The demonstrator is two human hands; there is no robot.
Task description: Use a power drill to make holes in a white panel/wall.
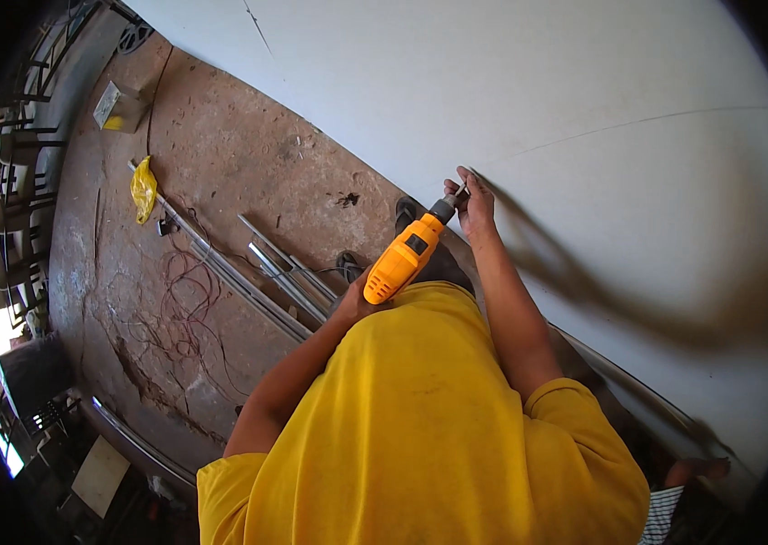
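An orange power drill [402, 261] with a black chuck is held in front of my body, pointing up and right toward a large white panel [602, 82]. My left hand [359, 302] is closed at the drill's rear; the body of the drill and my shirt hide most of its fingers. At the front end, my right hand [473, 207] has its fingers closed round the thin drill bit [462, 189], just beyond the chuck. Whether the bit's tip touches the panel, I cannot tell.
Metal tubes [252, 289] and a tangled red cable [191, 295] lie on the rough floor to the left. Beyond are a yellow plastic bag [143, 191] and a pale box-shaped container [120, 107]. Stacked frames line the far left. At lower right, another person's limb [698, 470] shows.
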